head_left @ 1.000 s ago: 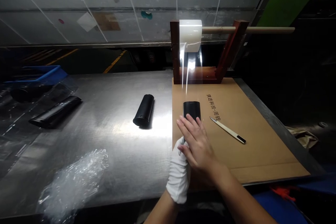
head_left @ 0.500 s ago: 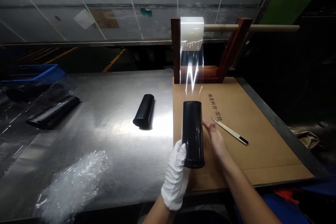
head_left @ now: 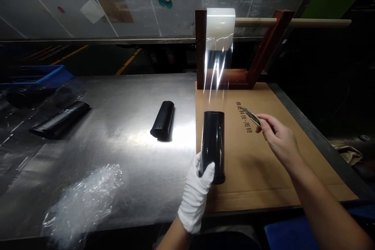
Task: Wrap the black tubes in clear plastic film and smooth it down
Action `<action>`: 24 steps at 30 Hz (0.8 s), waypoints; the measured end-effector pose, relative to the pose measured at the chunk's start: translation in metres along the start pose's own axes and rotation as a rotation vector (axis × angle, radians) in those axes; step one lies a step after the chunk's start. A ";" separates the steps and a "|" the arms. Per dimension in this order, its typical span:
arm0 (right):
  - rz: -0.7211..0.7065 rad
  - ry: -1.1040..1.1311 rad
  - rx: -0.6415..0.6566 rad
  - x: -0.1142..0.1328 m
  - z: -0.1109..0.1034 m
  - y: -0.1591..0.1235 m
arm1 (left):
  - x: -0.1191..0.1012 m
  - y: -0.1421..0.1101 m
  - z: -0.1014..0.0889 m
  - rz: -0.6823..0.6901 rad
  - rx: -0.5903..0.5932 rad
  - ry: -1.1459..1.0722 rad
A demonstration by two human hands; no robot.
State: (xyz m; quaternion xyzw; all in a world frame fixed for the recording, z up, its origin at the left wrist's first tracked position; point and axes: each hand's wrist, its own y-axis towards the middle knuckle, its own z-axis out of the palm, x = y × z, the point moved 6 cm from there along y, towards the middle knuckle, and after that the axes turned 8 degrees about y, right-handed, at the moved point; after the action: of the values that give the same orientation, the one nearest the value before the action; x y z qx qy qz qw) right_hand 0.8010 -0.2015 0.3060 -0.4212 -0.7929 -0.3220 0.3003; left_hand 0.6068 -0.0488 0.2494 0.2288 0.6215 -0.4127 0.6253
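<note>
My left hand [head_left: 195, 195], in a white glove, grips the lower end of a glossy black plastic housing [head_left: 213, 140] held over the cardboard. Clear film [head_left: 216, 70] runs down from a roll [head_left: 220, 27] on a wooden stand to the far end of that housing. Bare and closed, my right hand [head_left: 277, 136] holds a craft knife [head_left: 252, 116] above the printed characters, its blade pointing up and left. A second black housing [head_left: 163, 119] lies on the metal table to the left.
The wooden stand [head_left: 200, 54] carries a long rod [head_left: 319, 22] that sticks out to the right. Cardboard [head_left: 281, 164] covers the right side of the metal table [head_left: 131, 93]. Crumpled clear film [head_left: 84, 203], another black housing [head_left: 60, 120] and a blue bin [head_left: 55, 75] are at left.
My right hand has left the side of the black housing, moved right and picked up the craft knife from the cardboard. My left thumb has shifted over the housing's front.
</note>
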 end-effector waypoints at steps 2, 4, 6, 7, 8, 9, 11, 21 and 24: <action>-0.233 -0.073 0.038 0.049 -0.006 0.010 | -0.001 -0.001 -0.001 -0.009 0.002 0.036; -0.417 -0.229 0.040 0.083 -0.007 0.018 | -0.002 -0.001 -0.002 -0.017 0.006 0.057; -0.512 -0.377 0.024 0.099 -0.006 0.025 | -0.003 -0.002 -0.003 -0.017 0.003 0.070; -0.533 -0.430 0.018 0.102 -0.005 0.028 | -0.004 -0.002 -0.003 -0.013 0.001 0.078; -0.547 -0.469 0.014 0.103 -0.003 0.030 | -0.004 -0.002 -0.004 -0.007 -0.001 0.087; -0.558 -0.499 0.012 0.103 -0.002 0.032 | -0.005 -0.002 -0.004 -0.001 -0.003 0.097; -0.581 -0.538 0.007 0.102 -0.001 0.033 | -0.006 -0.003 -0.005 0.005 -0.006 0.119; -0.688 -0.701 0.040 0.120 0.005 0.032 | -0.012 -0.004 -0.008 -0.001 0.000 0.194; -0.706 -0.710 0.040 0.119 0.006 0.033 | -0.014 -0.004 -0.009 -0.026 0.039 0.094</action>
State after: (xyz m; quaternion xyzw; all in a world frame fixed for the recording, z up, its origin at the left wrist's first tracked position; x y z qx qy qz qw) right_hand 0.7728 -0.1265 0.3998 -0.2048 -0.9464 -0.2256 -0.1073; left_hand 0.5999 -0.0403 0.2629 0.2520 0.6449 -0.4215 0.5856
